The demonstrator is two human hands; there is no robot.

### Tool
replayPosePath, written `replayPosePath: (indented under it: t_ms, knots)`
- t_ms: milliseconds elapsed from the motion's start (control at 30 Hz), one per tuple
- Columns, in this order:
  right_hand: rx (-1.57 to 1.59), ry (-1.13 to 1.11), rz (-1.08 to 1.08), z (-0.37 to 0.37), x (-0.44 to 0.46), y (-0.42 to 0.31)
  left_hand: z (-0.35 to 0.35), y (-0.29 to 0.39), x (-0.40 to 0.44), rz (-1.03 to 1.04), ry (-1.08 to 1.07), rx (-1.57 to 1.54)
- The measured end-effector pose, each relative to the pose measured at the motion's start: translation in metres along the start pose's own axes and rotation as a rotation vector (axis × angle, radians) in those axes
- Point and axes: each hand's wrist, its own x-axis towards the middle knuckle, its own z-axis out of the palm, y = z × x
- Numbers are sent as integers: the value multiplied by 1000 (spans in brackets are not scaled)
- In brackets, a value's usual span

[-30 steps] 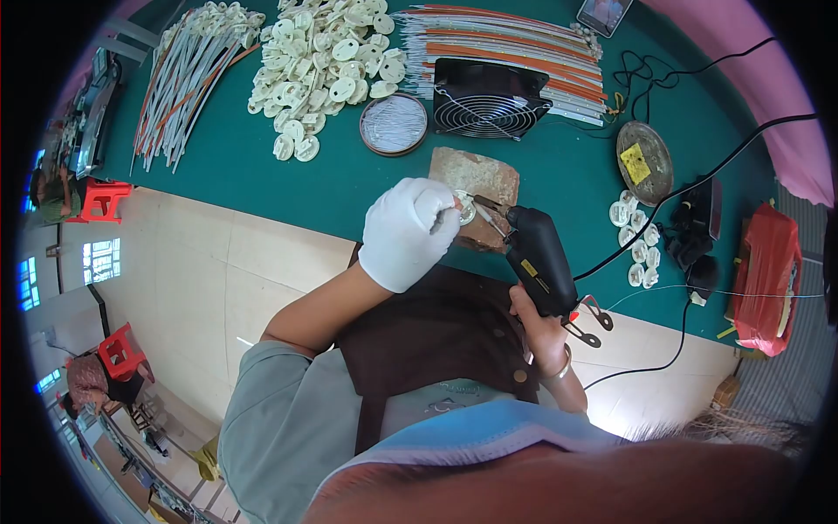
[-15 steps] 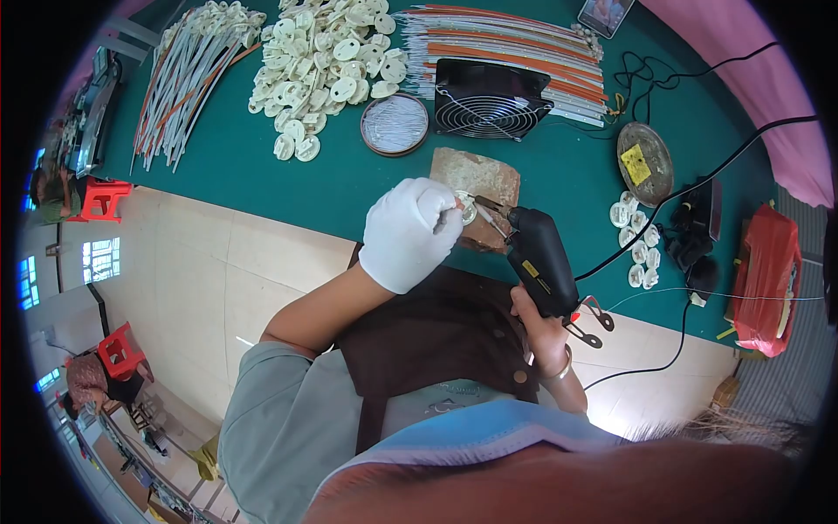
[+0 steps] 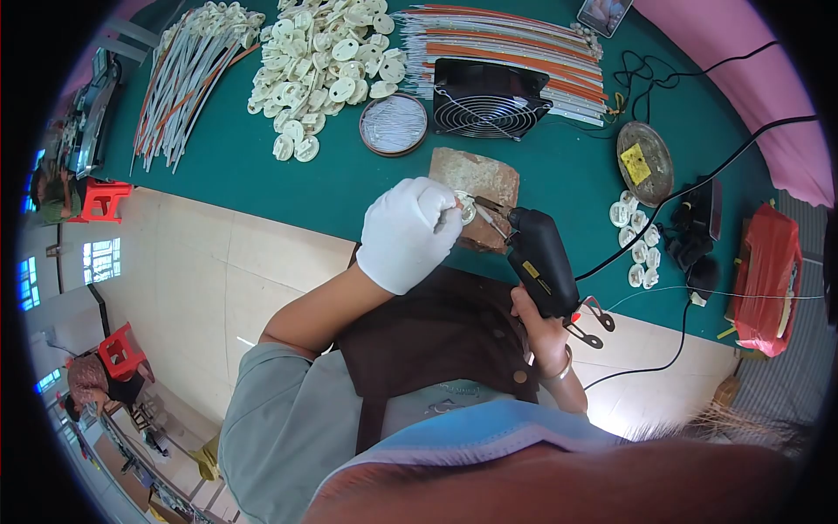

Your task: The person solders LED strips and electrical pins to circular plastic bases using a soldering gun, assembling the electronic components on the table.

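My left hand (image 3: 407, 234), in a white glove with a bare fingertip showing, is closed in a pinch at the edge of a small white plastic disc (image 3: 467, 208). The disc rests on a rough brick (image 3: 493, 179) near the table's front edge. My right hand (image 3: 543, 339) wraps round the handle of a black soldering gun (image 3: 539, 258). Its tip points left and reaches the disc beside my left fingers; whether it touches is too small to tell.
Behind the brick stand a black fan (image 3: 489, 100) and a round dish of thin pins (image 3: 394, 125). A heap of white discs (image 3: 327, 61) and strip bundles (image 3: 192, 79) lie at the back. Rightward are an oval dish (image 3: 661, 179), cables, and a red bag (image 3: 768, 279).
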Motion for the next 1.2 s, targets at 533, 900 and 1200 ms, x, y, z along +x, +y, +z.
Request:
replayPosePath:
  t_ms: [533, 900, 1200]
  knots:
    - [144, 56, -77, 0, -2, -15, 1, 0, -1, 19, 30, 0]
    - [336, 78, -129, 2, 2, -9, 5, -3, -3, -69, 46, -116]
    - [358, 100, -110, 1, 0, -4, 7, -11, 2, 67, 98, -171]
